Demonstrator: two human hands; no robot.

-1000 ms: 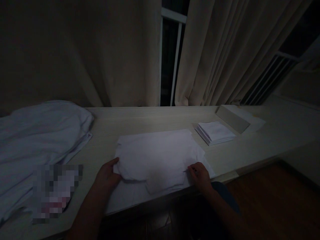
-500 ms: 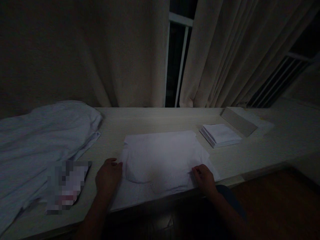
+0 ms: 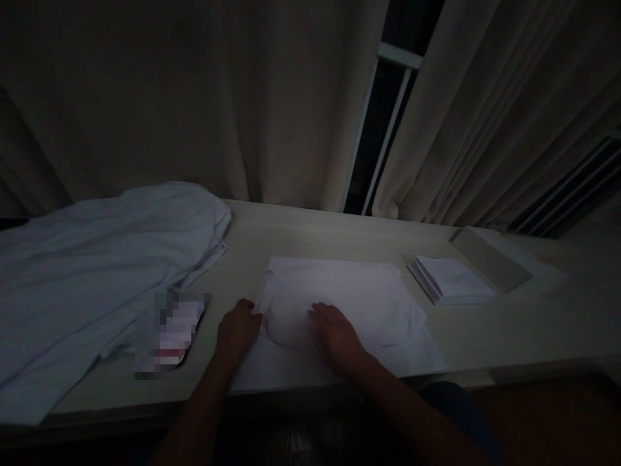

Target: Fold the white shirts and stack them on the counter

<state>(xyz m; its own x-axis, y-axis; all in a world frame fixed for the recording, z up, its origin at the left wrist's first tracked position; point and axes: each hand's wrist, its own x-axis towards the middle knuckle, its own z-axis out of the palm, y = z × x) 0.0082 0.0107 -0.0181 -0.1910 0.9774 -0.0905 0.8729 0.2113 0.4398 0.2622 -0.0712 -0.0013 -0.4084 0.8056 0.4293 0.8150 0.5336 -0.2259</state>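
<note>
Cloth [image 3: 339,294], white and partly folded, lies flat near the front edge of the pale surface [image 3: 509,330], both hands pressing it. Fingers of the right hand [image 3: 334,333] lie spread and flat on its middle, gripping nothing; the left hand [image 3: 237,327] rests open at its left edge. The step looks like smoothing a fold. A folded stack [image 3: 451,278] sits to the right, a rumpled sheet [image 3: 97,259] to the left.

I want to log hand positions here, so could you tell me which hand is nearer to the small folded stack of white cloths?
The right hand is nearer to the folded stack; the left hand lies farther off.
</note>
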